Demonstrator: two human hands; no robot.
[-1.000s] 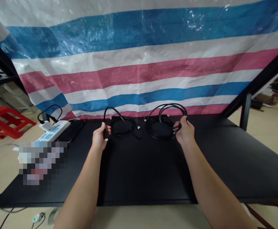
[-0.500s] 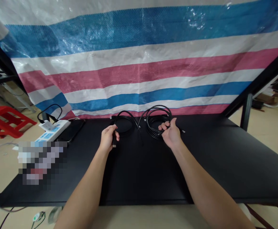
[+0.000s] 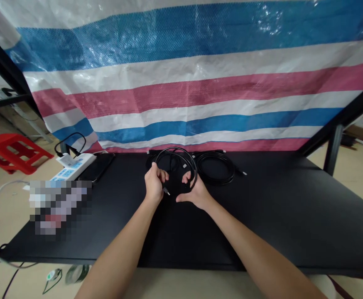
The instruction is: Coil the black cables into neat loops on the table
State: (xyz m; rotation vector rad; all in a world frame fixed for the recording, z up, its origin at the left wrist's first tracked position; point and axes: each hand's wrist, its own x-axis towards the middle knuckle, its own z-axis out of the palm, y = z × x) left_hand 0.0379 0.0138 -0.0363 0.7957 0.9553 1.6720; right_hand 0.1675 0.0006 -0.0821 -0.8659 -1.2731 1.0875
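Observation:
My left hand (image 3: 155,185) is closed around one end of a thin black cable (image 3: 175,153), with the plug poking out below the fingers. That cable rises in a loop over to my right hand (image 3: 194,192), whose fingers curl up and hold the loop's right side. Both hands hover close together just above the black table (image 3: 293,216), near its far edge. A second black cable coil (image 3: 216,167) lies flat on the table just right of my right hand, untouched.
A striped blue, white and pink tarp (image 3: 200,83) hangs behind the table. At the table's left end lie a white power strip (image 3: 71,166), a black phone (image 3: 96,168) and a blurred-out patch. A red stool (image 3: 15,151) stands on the floor at left.
My right hand let go of the right-hand coil, which now lies on the table, and moved left to take the loop held by my left hand. Both hands drew closer together.

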